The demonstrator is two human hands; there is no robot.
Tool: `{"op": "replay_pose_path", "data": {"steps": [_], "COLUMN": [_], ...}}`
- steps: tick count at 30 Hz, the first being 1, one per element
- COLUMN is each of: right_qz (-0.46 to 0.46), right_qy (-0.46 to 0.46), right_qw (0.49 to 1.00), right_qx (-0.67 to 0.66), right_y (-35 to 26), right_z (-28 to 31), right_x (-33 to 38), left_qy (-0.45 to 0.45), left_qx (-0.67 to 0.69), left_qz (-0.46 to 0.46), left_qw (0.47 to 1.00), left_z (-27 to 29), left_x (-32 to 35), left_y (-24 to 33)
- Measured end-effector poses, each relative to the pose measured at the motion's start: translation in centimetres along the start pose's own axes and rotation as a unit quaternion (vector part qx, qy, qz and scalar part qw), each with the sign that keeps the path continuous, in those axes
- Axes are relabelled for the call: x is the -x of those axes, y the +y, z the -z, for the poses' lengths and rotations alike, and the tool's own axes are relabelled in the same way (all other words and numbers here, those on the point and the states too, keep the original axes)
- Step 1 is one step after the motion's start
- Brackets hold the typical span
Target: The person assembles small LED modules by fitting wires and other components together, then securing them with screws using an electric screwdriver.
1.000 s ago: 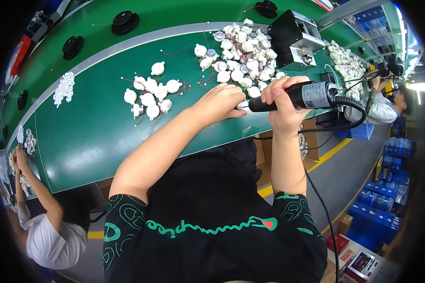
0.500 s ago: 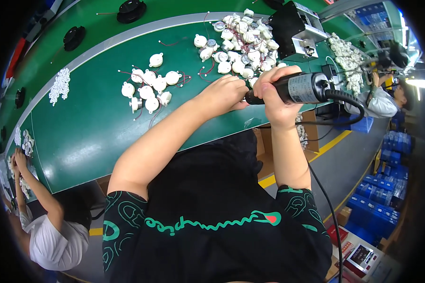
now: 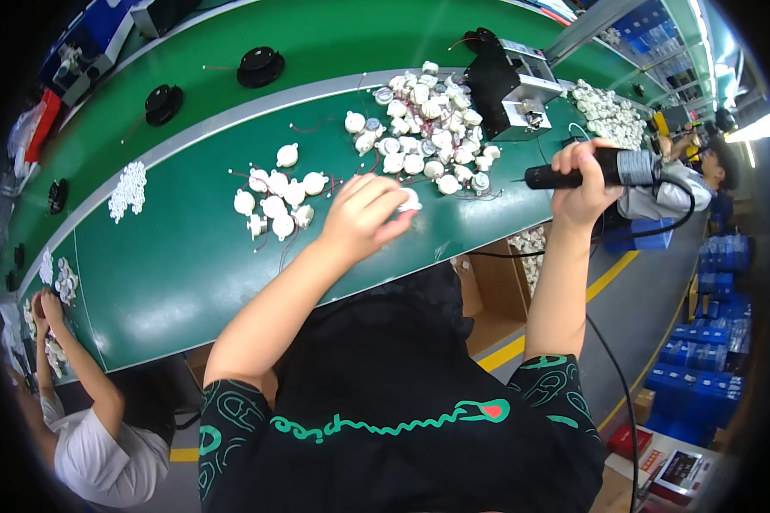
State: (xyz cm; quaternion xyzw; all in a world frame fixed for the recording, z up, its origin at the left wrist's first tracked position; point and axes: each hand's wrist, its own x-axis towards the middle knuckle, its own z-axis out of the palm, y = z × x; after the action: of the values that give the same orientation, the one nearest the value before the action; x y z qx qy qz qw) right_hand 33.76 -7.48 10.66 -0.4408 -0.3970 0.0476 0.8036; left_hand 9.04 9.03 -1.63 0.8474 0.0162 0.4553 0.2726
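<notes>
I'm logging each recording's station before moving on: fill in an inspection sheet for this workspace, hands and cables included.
Surface: green tabletop, glossy with light reflections.
Job's things: white round part; black handheld power tool, its tip apart from the part.
Clutter: large pile of white parts, smaller group to its left.
Hands: left hand holds the part; right hand grips the tool.
Cables: black cord from the tool's rear; thin red wires among the parts.
Surroundings: co-workers on both sides; blue bins at right.
</notes>
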Motion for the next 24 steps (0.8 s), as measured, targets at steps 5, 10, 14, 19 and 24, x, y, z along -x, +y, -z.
{"op": "replay_pose_path", "data": {"steps": [5, 10, 14, 19, 24], "right_qz": [0.035, 0.085, 0.079, 0.067, -0.002], "right_qy": [0.113, 0.145, 0.151, 0.092, 0.055], "right_qw": [0.993, 0.985, 0.984, 0.989, 0.995], "right_qx": [0.029, 0.031, 0.047, 0.093, 0.086], "right_y": [4.1, 7.3, 8.7, 9.0, 7.3], "right_z": [4.0, 4.8, 5.3, 5.8, 4.6], "right_x": [-6.1, -11.2, -13.1, -11.9, -8.5], "left_qy": [0.038, -0.025, -0.108, -0.136, -0.114], "left_qx": [-0.104, -0.194, -0.279, -0.351, -0.239], "left_qz": [0.067, 0.096, 0.099, 0.090, 0.134], "left_qw": [0.992, 0.976, 0.949, 0.922, 0.955], "left_z": [3.6, 5.7, 6.1, 6.4, 4.3], "left_x": [1.2, 2.7, 3.5, 2.9, 0.0], "left_y": [-0.7, -0.3, 0.3, 1.0, 2.6]}}
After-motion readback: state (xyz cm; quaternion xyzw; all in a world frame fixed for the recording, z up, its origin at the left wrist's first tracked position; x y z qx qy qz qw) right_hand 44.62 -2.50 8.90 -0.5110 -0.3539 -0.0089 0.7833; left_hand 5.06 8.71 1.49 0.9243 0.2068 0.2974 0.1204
